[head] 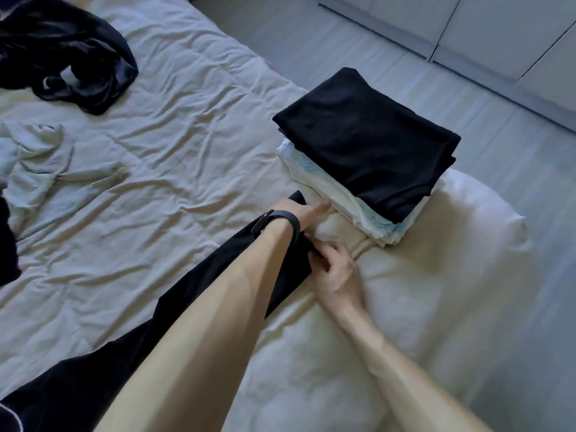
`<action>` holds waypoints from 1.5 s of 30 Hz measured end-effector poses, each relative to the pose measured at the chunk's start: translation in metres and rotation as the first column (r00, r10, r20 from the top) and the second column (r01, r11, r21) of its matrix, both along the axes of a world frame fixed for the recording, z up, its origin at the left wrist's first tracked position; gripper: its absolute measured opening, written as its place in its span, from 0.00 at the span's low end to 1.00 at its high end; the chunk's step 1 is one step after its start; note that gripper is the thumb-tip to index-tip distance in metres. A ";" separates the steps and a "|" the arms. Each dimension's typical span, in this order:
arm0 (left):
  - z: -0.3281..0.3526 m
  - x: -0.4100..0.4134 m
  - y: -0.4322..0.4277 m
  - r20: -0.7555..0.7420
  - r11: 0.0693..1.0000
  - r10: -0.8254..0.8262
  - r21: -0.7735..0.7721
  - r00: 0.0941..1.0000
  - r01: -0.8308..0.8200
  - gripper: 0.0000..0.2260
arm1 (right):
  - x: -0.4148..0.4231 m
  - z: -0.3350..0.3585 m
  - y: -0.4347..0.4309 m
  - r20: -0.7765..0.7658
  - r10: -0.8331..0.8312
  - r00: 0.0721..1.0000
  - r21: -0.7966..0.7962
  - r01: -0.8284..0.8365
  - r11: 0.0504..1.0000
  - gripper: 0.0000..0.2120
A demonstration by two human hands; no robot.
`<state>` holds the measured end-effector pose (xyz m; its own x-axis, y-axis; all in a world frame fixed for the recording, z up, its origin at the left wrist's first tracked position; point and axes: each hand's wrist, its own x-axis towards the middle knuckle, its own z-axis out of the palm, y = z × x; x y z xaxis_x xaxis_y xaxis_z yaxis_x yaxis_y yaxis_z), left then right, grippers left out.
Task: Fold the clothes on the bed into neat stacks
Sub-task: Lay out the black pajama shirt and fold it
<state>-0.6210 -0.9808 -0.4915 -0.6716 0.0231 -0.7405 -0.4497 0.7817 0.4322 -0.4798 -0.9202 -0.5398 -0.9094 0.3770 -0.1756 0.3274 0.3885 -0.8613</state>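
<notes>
A long black garment point(199, 294) lies stretched across the bed from the lower left towards the middle. My left hand point(304, 212), a dark band on its wrist, rests flat on the garment's far end with fingers straight, thumb pointing at the stack. My right hand point(333, 269) pinches the garment's right edge just below the left wrist. A neat stack point(364, 141) stands at the bed's right edge, a folded black piece on top of white and pale blue folded pieces.
A crumpled dark garment point(71, 57) lies at the far left of the bed. A loose pale garment point(40, 163) lies at the left. Another dark cloth point(7, 244) shows at the left edge. Wrinkled white bedding point(174, 126) covers the bed; floor and cupboard doors point(486, 32) lie beyond.
</notes>
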 end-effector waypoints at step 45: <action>0.001 0.658 -0.595 -0.132 0.141 0.973 -0.314 0.191 -0.939 0.27 | 0.233 0.043 -0.388 0.636 0.102 0.765 -0.716 0.535 0.449 0.21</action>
